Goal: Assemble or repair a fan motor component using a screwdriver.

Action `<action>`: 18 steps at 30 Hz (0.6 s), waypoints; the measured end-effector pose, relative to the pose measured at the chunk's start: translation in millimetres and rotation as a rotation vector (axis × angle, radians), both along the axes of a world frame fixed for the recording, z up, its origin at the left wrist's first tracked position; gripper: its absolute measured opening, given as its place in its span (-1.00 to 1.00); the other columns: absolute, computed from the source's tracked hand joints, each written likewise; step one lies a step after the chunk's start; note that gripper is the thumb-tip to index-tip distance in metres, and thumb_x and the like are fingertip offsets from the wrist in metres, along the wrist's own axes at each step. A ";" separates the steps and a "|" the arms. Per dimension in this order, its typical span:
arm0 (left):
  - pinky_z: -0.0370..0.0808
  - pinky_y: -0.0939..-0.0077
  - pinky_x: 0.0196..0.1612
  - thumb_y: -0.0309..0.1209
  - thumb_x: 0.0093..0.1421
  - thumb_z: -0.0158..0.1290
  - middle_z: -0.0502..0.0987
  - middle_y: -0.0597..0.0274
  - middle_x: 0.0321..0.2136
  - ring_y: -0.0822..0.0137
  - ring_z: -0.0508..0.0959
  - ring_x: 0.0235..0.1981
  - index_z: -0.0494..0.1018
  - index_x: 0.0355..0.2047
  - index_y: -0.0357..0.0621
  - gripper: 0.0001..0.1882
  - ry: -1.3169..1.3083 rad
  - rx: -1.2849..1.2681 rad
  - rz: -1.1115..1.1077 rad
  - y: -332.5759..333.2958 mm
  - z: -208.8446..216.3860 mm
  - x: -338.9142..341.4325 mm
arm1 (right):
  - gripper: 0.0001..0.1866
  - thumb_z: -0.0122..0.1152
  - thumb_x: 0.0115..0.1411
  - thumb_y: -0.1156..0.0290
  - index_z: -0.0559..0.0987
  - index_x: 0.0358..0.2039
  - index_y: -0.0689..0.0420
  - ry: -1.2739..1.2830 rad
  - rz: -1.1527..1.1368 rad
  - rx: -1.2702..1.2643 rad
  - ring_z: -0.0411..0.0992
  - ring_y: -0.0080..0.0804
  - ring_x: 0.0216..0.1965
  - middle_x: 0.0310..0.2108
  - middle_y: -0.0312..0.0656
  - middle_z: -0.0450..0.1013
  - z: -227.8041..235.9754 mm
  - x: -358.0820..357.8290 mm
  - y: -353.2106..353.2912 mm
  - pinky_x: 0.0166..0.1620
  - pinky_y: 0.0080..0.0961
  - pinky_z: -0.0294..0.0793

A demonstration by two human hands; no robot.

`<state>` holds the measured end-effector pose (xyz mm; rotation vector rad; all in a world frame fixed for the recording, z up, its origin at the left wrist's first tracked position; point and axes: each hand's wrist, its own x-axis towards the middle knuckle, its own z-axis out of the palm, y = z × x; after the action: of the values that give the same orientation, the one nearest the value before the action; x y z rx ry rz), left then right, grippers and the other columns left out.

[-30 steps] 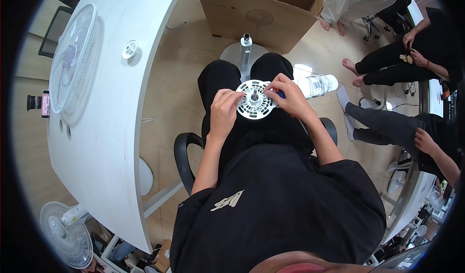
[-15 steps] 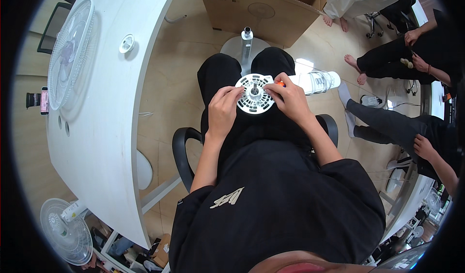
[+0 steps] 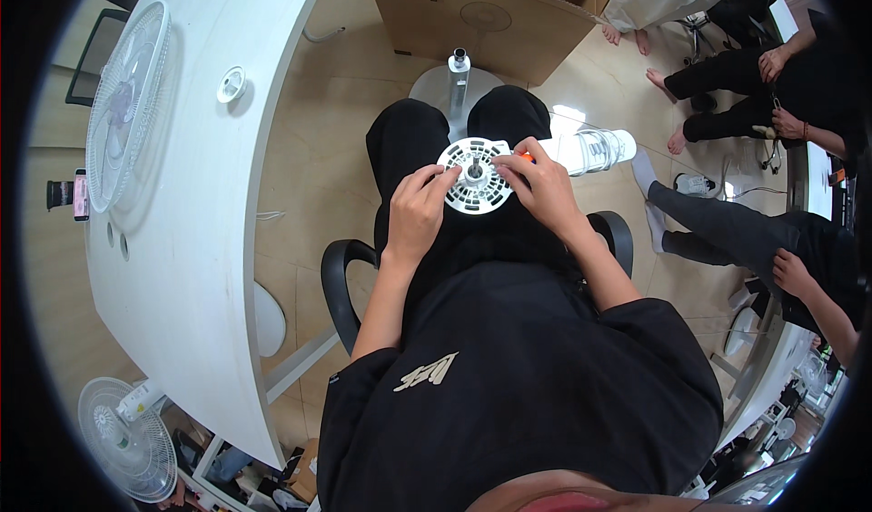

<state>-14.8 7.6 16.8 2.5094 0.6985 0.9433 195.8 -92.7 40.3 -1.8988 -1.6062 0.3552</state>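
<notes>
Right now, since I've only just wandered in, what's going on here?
A seated person is working at a round, slotted white part. The left grip has its fingertips near the central shaft; the right grip is at the right side, beside something orange, mostly hidden. A caged fan head and a smaller white piece rest on the white table. A pole stands beyond the person.

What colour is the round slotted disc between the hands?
The disc is white, clearest in the head view.
</notes>
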 end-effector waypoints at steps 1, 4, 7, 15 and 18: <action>0.55 0.27 -0.14 -0.65 0.10 0.12 0.65 0.14 -0.30 0.17 0.63 -0.16 0.59 -0.04 -0.16 -0.62 0.000 0.000 0.000 0.3 1.5 0.1 | -0.85 0.30 0.25 0.32 0.68 -0.21 0.04 0.016 0.000 0.007 0.54 -0.16 -0.41 -0.28 -0.20 0.42 -0.7 0.3 0.1 -0.34 -0.29 0.54; 0.55 0.27 -0.13 -0.66 0.11 0.11 0.65 0.15 -0.31 0.16 0.63 -0.15 0.58 -0.03 -0.16 -0.61 0.013 -0.015 -0.009 1.4 3.8 0.8 | -0.85 0.29 0.26 0.32 0.68 -0.21 0.05 0.010 -0.002 0.019 0.54 -0.16 -0.41 -0.28 -0.19 0.42 -2.7 -0.2 0.0 -0.33 -0.29 0.54; 0.55 0.27 -0.13 -0.66 0.10 0.10 0.65 0.15 -0.31 0.17 0.62 -0.15 0.58 -0.03 -0.16 -0.61 0.013 -0.058 -0.010 2.1 4.4 2.3 | -0.85 0.28 0.27 0.32 0.68 -0.20 0.05 0.028 -0.013 0.007 0.54 -0.15 -0.42 -0.28 -0.19 0.42 -2.7 0.4 0.1 -0.33 -0.28 0.54; 0.56 0.28 -0.20 -0.61 0.14 0.19 0.62 0.10 -0.28 0.19 0.64 -0.28 0.58 -0.05 -0.19 -0.67 -0.063 -0.106 0.018 1.8 -5.3 2.5 | -0.84 0.28 0.27 0.31 0.67 -0.19 0.06 0.017 -0.014 0.007 0.54 -0.14 -0.41 -0.28 -0.18 0.42 -3.6 -0.2 0.2 -0.33 -0.27 0.54; 0.57 0.26 -0.19 -0.64 0.14 0.18 0.62 0.09 -0.24 0.15 0.64 -0.25 0.57 -0.06 -0.21 -0.67 -0.099 -0.148 0.020 0.3 -5.3 4.0 | -0.84 0.28 0.27 0.31 0.67 -0.19 0.06 0.018 -0.015 0.009 0.54 -0.14 -0.41 -0.27 -0.18 0.42 -4.4 -0.3 -0.3 -0.33 -0.27 0.53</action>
<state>-10.8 7.9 11.5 2.3155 0.7359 0.9780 195.5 -93.0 35.9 -1.8943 -1.5783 0.3570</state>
